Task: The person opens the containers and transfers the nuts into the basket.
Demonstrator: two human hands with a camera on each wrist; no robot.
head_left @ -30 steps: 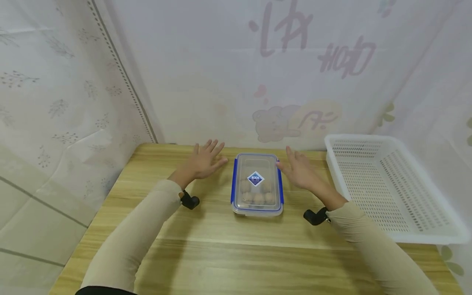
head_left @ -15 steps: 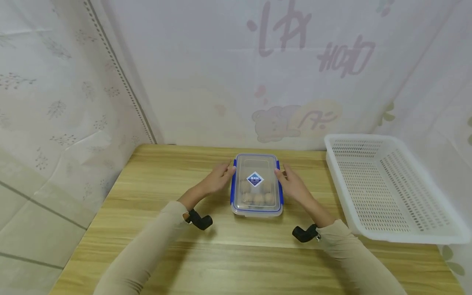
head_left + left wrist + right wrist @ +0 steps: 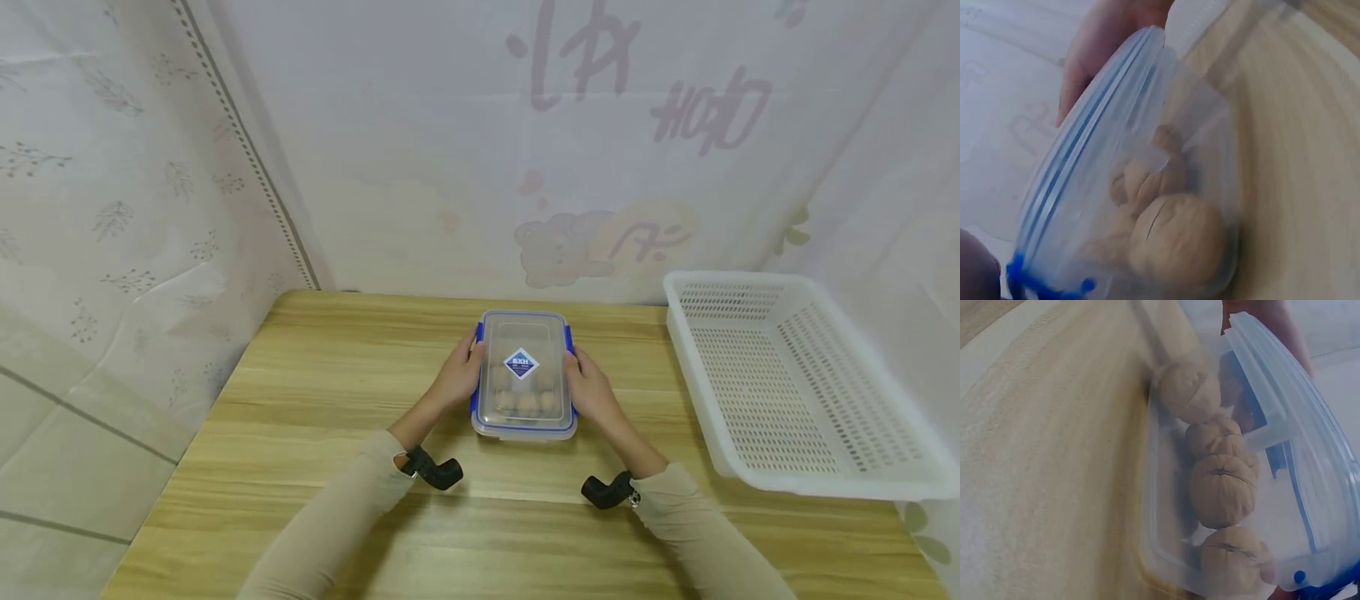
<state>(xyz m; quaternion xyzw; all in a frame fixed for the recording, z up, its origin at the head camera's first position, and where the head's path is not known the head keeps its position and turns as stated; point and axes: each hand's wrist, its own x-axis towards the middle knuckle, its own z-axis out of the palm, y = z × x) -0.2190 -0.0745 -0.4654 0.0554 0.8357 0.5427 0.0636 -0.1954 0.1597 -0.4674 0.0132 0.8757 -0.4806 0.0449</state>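
Note:
A clear plastic food storage box (image 3: 523, 400) with blue side latches and a diamond-shaped label stands on the table, its lid on. Several tan, round, cracked walnuts (image 3: 1179, 240) lie inside, gathered towards the near end; the right wrist view shows more walnuts (image 3: 1222, 490) through the wall. My left hand (image 3: 456, 373) grips the box's left side, thumb by the lid's edge. On the opposite side, my right hand (image 3: 591, 388) holds the box in the same way. The fingers under and behind the sides are mostly hidden.
A white perforated plastic basket (image 3: 780, 383) stands at the right of the wooden table (image 3: 337, 367). A printed curtain (image 3: 420, 167) hangs behind the table's back edge. Black wrist-mounted cameras (image 3: 441, 473) sit on both wrists.
Both hands, earlier spread and raised beside the box, have come down and inward and now grip its two sides. The box has stayed about where it was.

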